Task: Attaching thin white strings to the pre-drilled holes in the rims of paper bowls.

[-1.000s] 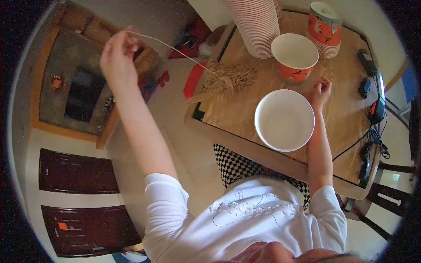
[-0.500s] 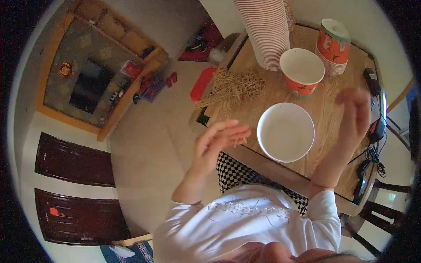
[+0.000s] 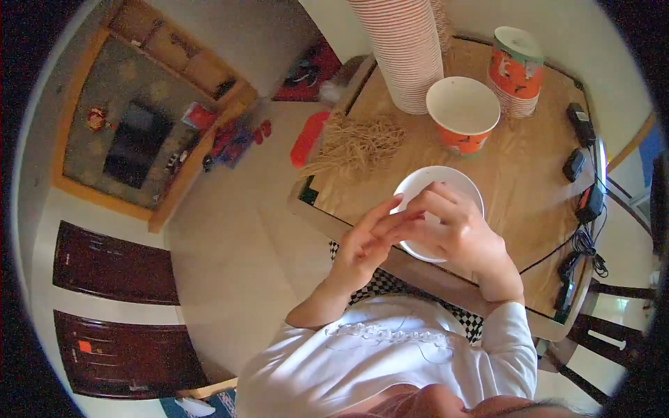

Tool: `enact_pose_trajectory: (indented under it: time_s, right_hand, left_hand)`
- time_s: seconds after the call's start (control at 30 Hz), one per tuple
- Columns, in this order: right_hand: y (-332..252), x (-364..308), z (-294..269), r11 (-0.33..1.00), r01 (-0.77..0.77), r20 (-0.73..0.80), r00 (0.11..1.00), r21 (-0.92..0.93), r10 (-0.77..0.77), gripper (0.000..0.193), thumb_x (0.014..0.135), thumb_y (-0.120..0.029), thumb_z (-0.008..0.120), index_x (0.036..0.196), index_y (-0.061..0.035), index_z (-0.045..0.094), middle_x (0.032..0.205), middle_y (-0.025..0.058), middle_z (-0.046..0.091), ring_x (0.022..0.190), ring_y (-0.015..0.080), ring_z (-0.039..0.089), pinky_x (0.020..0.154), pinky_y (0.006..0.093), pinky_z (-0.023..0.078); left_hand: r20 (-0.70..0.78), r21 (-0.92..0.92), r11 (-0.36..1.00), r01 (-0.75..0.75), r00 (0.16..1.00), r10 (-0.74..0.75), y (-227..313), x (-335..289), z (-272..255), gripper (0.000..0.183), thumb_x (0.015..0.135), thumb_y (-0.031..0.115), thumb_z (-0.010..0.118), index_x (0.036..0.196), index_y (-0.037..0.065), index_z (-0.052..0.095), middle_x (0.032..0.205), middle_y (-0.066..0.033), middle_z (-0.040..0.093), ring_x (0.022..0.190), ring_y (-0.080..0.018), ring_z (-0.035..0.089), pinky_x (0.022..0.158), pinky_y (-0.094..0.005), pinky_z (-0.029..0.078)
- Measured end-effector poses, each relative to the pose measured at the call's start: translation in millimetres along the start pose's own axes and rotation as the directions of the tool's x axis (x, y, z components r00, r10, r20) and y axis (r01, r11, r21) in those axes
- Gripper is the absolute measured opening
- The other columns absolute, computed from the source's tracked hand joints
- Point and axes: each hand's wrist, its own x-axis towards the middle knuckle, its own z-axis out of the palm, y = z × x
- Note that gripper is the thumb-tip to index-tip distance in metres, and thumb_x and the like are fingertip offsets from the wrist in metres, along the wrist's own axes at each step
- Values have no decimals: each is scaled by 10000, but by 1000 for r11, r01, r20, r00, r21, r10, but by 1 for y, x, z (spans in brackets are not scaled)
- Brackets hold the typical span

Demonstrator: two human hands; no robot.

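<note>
My left hand (image 3: 362, 245) and my right hand (image 3: 456, 226) meet over the near side of a white round paper tub (image 3: 463, 182) on the wooden table. Their fingertips are drawn together and overlap. Whatever lies between them is too small or hidden to make out. The tub stands mouth up near the table's front edge, its near half partly covered by my hands. Just beyond it stands an open paper tub (image 3: 465, 139) with an orange printed side. A heap of thin tan strands (image 3: 359, 143) lies at the table's left edge.
A tall stack of nested paper tubs (image 3: 404, 63) rises at the back. Right of it is a short stack topped by an upside-down orange tub (image 3: 516, 73). Black adapters (image 3: 591, 202) and cables line the right edge. Dark chairs (image 3: 613, 341) stand at the right.
My right hand has swung left from the table's right side to meet my left hand over the tub. My left hand has shifted slightly right. The whole view has moved a little.
</note>
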Motion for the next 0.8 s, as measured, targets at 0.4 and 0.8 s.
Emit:
enact_pose_trajectory:
  time_s: [0.4,0.8]
  right_hand:
    - [-2,-4,-7,799,-351,-115,882,488,457,116,708,-35,713,773,-37,617,791,75,608,743,213,602,657,317,461]
    - [-1,-2,15,792,-361,-77,888,492,453,117,707,-32,708,799,-42,636,754,50,534,729,181,515,629,287,409]
  left_hand:
    - [274,672,719,177,843,-463,7,-29,-26,173,806,119,643,967,65,675,875,-67,629,829,-190,604,737,-291,476]
    - [-181,-68,972,224,955,-233,16,20,13,461,903,162,549,1307,54,352,923,-16,538,804,-69,515,686,-199,418]
